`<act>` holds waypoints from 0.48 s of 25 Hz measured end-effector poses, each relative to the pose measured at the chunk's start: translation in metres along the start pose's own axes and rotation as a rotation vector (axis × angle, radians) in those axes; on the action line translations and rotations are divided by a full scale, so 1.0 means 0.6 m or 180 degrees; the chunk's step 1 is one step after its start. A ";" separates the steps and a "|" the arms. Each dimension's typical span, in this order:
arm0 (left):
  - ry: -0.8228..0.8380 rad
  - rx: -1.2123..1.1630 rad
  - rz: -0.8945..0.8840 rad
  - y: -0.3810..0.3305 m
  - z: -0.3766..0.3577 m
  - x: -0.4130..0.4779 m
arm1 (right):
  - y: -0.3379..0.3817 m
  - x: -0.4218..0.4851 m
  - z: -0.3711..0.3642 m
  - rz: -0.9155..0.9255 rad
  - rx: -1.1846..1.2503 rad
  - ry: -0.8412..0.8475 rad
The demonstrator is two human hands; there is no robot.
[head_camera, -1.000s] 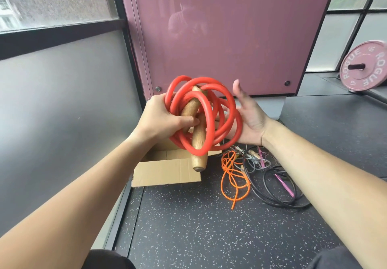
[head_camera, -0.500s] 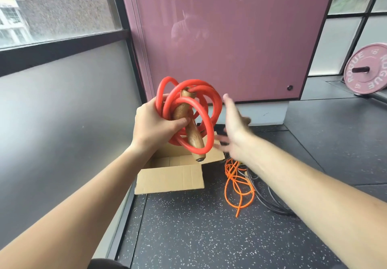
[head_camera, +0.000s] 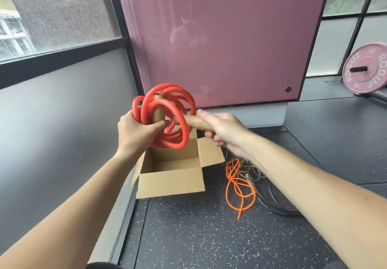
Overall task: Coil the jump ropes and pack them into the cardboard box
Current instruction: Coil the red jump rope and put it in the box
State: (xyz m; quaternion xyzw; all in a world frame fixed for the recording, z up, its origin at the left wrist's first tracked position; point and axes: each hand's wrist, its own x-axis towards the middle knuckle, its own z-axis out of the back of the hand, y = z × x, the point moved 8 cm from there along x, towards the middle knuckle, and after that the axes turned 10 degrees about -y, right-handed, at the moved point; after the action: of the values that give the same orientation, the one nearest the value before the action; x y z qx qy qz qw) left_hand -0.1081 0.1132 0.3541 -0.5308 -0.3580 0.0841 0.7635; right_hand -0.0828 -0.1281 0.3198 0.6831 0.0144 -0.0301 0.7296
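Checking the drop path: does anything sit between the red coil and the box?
Nothing visible. The left hand holds the coil over the open box, flaps folded out; its visible inside is bare. The right hand grips a handle.

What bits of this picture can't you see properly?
Head view only.
Black ropes: the right forearm covers them, so they cannot be counted.
Wooden handle: one end is inside the blurred right hand.
Cardboard box: its near wall hides part of the bottom; the red jump rope covers the far wall.
Pink weight plate: cut by the right edge.
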 end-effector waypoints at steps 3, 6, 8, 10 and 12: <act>0.0240 -0.0328 0.0354 0.016 -0.002 -0.003 | 0.027 0.010 0.073 0.0115 0.0530 -0.0484; 0.0803 -0.0598 0.0335 -0.009 -0.032 -0.026 | -0.004 0.014 0.111 -0.0280 0.1477 -0.1243; 0.1079 -0.0705 0.0318 -0.027 -0.049 -0.043 | -0.027 0.014 0.105 -0.0497 0.1517 -0.1431; 0.1224 -0.0726 0.0374 -0.039 -0.059 -0.046 | -0.038 0.010 0.068 -0.0645 0.1235 -0.0914; 0.1274 -0.0712 0.0575 -0.033 -0.063 -0.038 | -0.038 -0.007 0.013 -0.0642 0.0874 -0.0125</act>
State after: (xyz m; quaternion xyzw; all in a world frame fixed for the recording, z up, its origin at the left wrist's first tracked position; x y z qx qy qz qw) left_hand -0.1059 0.0650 0.3539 -0.6479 -0.1579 0.0051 0.7451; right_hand -0.0886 -0.1375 0.2977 0.7707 0.0644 -0.1183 0.6228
